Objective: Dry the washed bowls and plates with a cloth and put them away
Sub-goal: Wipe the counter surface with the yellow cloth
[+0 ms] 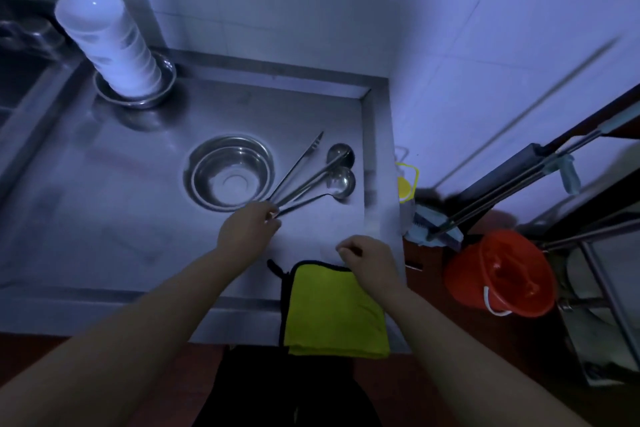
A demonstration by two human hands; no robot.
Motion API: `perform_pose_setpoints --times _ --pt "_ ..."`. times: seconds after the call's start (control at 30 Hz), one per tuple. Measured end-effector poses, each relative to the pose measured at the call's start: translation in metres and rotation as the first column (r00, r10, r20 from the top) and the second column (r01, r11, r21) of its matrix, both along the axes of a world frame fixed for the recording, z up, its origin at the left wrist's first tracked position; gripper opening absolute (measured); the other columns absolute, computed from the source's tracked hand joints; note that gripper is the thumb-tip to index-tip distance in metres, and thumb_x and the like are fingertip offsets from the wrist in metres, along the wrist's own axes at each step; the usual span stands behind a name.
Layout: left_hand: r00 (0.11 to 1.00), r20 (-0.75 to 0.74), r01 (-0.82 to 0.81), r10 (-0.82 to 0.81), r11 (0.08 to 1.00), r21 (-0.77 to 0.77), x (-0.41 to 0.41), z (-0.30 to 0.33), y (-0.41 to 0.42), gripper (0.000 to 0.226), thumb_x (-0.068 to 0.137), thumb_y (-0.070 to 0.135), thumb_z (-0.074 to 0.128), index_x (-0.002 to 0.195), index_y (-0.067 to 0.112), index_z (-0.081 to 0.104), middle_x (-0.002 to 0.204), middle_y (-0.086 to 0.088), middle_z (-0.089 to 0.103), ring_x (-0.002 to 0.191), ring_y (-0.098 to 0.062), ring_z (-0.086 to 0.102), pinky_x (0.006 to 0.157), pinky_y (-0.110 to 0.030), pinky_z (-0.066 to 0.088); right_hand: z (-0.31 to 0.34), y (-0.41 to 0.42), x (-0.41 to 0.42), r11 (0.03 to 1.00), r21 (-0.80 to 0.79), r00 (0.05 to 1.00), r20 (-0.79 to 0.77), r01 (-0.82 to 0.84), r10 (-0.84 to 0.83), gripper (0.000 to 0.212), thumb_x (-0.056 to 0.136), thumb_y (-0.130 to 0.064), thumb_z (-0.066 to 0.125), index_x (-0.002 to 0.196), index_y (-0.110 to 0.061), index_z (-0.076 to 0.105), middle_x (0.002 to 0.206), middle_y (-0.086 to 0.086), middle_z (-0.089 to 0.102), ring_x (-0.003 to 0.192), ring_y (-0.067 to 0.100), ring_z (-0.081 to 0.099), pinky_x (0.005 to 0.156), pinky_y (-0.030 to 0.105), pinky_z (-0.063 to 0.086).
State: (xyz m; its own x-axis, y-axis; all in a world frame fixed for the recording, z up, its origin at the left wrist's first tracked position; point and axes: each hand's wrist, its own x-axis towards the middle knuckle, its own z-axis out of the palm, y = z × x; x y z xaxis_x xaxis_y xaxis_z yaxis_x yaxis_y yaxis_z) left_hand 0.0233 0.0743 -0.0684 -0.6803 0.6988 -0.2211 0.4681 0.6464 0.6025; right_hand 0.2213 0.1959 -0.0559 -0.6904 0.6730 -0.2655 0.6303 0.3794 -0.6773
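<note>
Left hand (pixel 247 230) is out over the steel counter (pixel 114 218), fingers curled round the near ends of the utensil handles, gripping them where they meet. Fanning away to the far right from that grip: a pair of tongs (pixel 298 166) and two ladles (pixel 341 168), their bowls lying close together near the counter's right rim. Right hand (pixel 370 262) hovers just over the far edge of the yellow cloth (pixel 332 312), fingers curled in loosely, nothing held in them; whether the heel of the hand touches the cloth, I cannot tell. The cloth lies folded flat at the near edge of the counter, black trim along its left side, a small loop at its far left corner.

Just left of the utensils sits a stack of steel bowls (pixel 230 173), open side up, close to the left hand but apart from it. Far left on the counter, a tall stack of white bowls (pixel 107 42) stands upside down, leaning in this wide view, resting in a shallow steel dish (pixel 135 99). A sink edge (pixel 20 55) shows at the far left.

Off the counter to the right, on the floor: a red bucket (pixel 502 272) with a white handle, mop poles (pixel 512 180) leaning across above it, and a yellow-capped bottle (pixel 405 185) tucked against the counter's side.
</note>
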Motion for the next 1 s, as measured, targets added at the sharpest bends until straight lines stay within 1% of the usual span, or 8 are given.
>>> perform_pose_setpoints --times 0.13,0.23,0.33,0.47,0.6,0.7,0.83,1.0 --pt "0.994 -0.098 0.041 -0.046 0.997 -0.061 -0.039 -0.017 0.043 0.044 0.082 0.033 0.064 0.117 0.008 0.057 0.111 -0.014 0.058 0.106 -0.031 0.052 0.081 -0.036 0.042 -0.013 -0.001 -0.052 0.987 -0.087 0.99 0.046 0.138 -0.134 0.014 0.091 -0.015 0.06 0.094 -0.012 0.073 0.095 -0.003 0.069 0.09 0.012 0.061 0.072 0.015 0.044" --pt "0.977 -0.15 0.133 -0.152 0.982 -0.131 -0.058 -0.032 0.07 0.057 0.076 0.047 0.065 0.115 0.008 0.052 0.113 -0.014 0.055 0.108 -0.031 0.048 0.081 -0.038 0.043 -0.028 0.001 -0.087 0.968 -0.095 0.968 0.121 0.234 -0.222 0.015 0.092 -0.016 0.059 0.094 -0.011 0.072 0.1 0.003 0.07 0.094 0.017 0.062 0.075 0.023 0.043" --pt "0.948 -0.166 0.247 -0.272 0.956 -0.156 -0.072 -0.042 0.089 0.055 0.073 0.051 0.064 0.104 0.009 0.05 0.106 -0.011 0.055 0.1 -0.029 0.051 0.071 -0.035 0.042 -0.041 0.003 -0.11 0.936 -0.091 0.925 0.215 0.339 -0.314 0.016 0.092 -0.019 0.057 0.094 -0.012 0.071 0.102 0.003 0.07 0.095 0.019 0.062 0.077 0.026 0.046" --pt "0.937 -0.087 0.32 -0.339 0.931 -0.178 -0.087 -0.049 0.097 0.042 0.077 0.041 0.06 0.099 0.008 0.049 0.106 -0.012 0.053 0.1 -0.029 0.052 0.072 -0.036 0.042 -0.052 0.0 -0.135 0.88 -0.11 0.867 0.263 0.462 -0.422 0.018 0.091 -0.02 0.054 0.094 -0.013 0.07 0.099 0.002 0.069 0.092 0.018 0.062 0.077 0.029 0.048" --pt "0.942 -0.074 0.321 -0.326 0.944 -0.078 -0.101 -0.044 0.093 0.035 0.081 0.032 0.058 0.097 0.002 0.05 0.105 -0.016 0.051 0.1 -0.033 0.05 0.075 -0.039 0.041 -0.055 -0.003 -0.159 0.84 -0.077 0.812 0.316 0.537 -0.491 0.016 0.087 -0.028 0.056 0.085 -0.019 0.07 0.093 0.001 0.07 0.091 0.02 0.063 0.068 0.027 0.044" --pt "0.954 -0.07 0.289 -0.291 0.957 -0.029 -0.12 -0.038 0.085 0.037 0.081 0.031 0.059 0.101 0.0 0.053 0.106 -0.018 0.052 0.101 -0.033 0.05 0.078 -0.04 0.041 -0.057 -0.004 -0.174 0.771 -0.055 0.731 0.365 0.635 -0.576 0.025 0.082 -0.043 0.062 0.071 -0.022 0.058 0.084 0.001 0.067 0.088 0.023 0.063 0.067 0.028 0.042" --pt "0.978 -0.058 0.2 -0.2 0.98 0.007 -0.148 -0.029 0.07 0.037 0.079 0.033 0.063 0.1 0.004 0.053 0.102 -0.016 0.054 0.095 -0.034 0.052 0.074 -0.037 0.04 -0.056 -0.007 -0.195 0.709 -0.063 0.671 0.391 0.702 -0.63 0.039 0.074 -0.052 0.066 0.083 -0.014 0.066 0.089 0.004 0.069 0.086 0.026 0.064 0.067 0.03 0.045" --pt "0.991 -0.01 0.137 -0.137 0.99 0.027 -0.169 -0.025 0.054 0.035 0.078 0.035 0.064 0.094 0.006 0.051 0.096 -0.013 0.051 0.086 -0.033 0.052 0.069 -0.037 0.039 -0.056 -0.008 -0.216 0.666 -0.05 0.619 0.426 0.744 -0.66 0.036 0.077 -0.042 0.062 0.096 -0.013 0.068 0.097 0.007 0.069 0.09 0.029 0.065 0.068 0.029 0.045"
